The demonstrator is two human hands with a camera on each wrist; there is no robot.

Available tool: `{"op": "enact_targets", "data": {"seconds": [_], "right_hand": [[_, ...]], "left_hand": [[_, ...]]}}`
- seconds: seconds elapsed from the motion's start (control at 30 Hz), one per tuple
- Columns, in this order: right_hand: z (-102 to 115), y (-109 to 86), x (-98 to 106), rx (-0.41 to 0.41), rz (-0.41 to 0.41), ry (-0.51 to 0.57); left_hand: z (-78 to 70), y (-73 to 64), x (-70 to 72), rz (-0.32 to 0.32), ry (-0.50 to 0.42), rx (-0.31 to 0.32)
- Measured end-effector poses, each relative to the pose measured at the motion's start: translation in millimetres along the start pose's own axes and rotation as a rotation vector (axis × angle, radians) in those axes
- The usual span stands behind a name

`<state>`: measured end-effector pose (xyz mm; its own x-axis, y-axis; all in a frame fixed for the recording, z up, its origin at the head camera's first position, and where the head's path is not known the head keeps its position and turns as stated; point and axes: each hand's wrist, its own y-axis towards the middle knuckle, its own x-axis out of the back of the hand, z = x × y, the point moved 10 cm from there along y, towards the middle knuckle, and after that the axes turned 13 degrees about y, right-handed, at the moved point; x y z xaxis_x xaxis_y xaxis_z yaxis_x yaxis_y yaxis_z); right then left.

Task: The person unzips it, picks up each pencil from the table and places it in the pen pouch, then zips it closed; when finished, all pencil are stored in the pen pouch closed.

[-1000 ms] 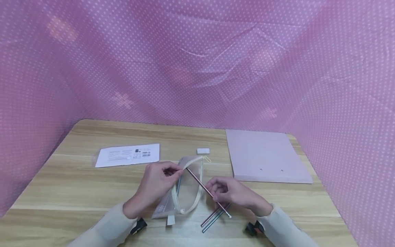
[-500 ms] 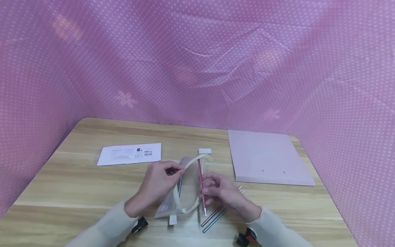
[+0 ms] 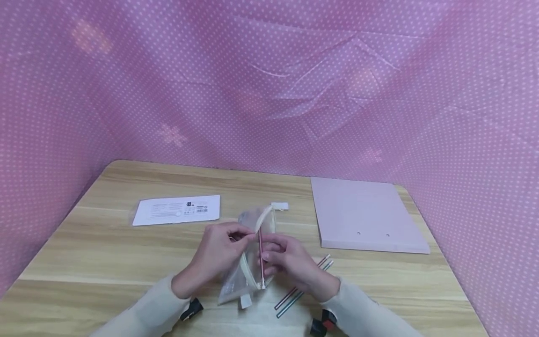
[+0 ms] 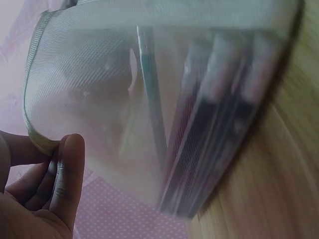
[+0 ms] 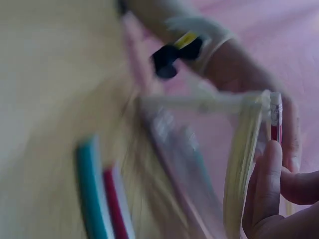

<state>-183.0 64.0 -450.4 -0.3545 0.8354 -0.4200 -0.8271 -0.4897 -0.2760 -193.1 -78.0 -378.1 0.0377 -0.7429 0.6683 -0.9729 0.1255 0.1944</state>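
A see-through mesh pencil pouch (image 3: 234, 283) with a cream zipper edge stands with its mouth spread. My left hand (image 3: 219, 255) pinches the pouch's rim between thumb and fingers. In my right hand (image 3: 292, 262) is a red pencil (image 3: 260, 255), held at the mouth; its white eraser end (image 5: 275, 102) shows in the right wrist view. Through the mesh in the left wrist view, several pencils (image 4: 199, 124) show, along with a teal pencil (image 4: 151, 84). A red pencil (image 3: 286, 298) and a green pencil (image 3: 290, 304) lie on the table beneath my right wrist.
Behind the pouch lies a white eraser (image 3: 281, 206). To the left is a white printed packet (image 3: 177, 210), and a pale pink folder (image 3: 366, 215) lies at the right. A pink dotted cloth (image 3: 269, 93) hangs around the wooden table (image 3: 105, 262).
My right hand has turned the red pencil from a slant to nearly lengthwise and moved it left to the pouch's mouth. The left hand keeps its pinch while the mouth has narrowed.
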Motion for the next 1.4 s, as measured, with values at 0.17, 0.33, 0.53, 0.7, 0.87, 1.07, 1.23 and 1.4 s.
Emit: {"op": "enact_targets", "data": {"seconds": [0.17, 0.33, 0.53, 0.7, 0.87, 1.07, 1.23, 1.4], "right_hand": [[-3, 4.0, -2, 0.011, -0.006, 0.025], [1, 5.3, -2, 0.089, -0.069, -0.056], [-2, 7.3, -2, 0.072, -0.109, -0.089], [-1, 6.0, -2, 0.103, -0.12, -0.052], [3, 0.7, -3, 0.164, -0.115, 0.022], [9, -6.9, -3, 0.205, -0.114, 0.006], [8, -8.6, -2, 0.158, -0.076, 0.087], [9, -13.7, 0, 0.102, -0.03, 0.206]], "left_hand": [[0.3, -1.2, -2.0, 0.026, -0.016, 0.036], [-0.8, -0.7, 2.3, -0.013, 0.004, 0.026], [-0.6, -0.6, 2.5, -0.016, 0.006, 0.025], [-0.6, 0.4, 4.0, -0.022, 0.009, 0.017], [-1.9, 2.5, 8.0, -0.056, 0.026, -0.034], [-3.0, 3.3, 10.6, -0.073, 0.045, -0.064], [-1.2, 3.1, 9.9, -0.063, 0.043, -0.052], [0.7, 3.1, 10.1, -0.054, 0.057, -0.028]]}}
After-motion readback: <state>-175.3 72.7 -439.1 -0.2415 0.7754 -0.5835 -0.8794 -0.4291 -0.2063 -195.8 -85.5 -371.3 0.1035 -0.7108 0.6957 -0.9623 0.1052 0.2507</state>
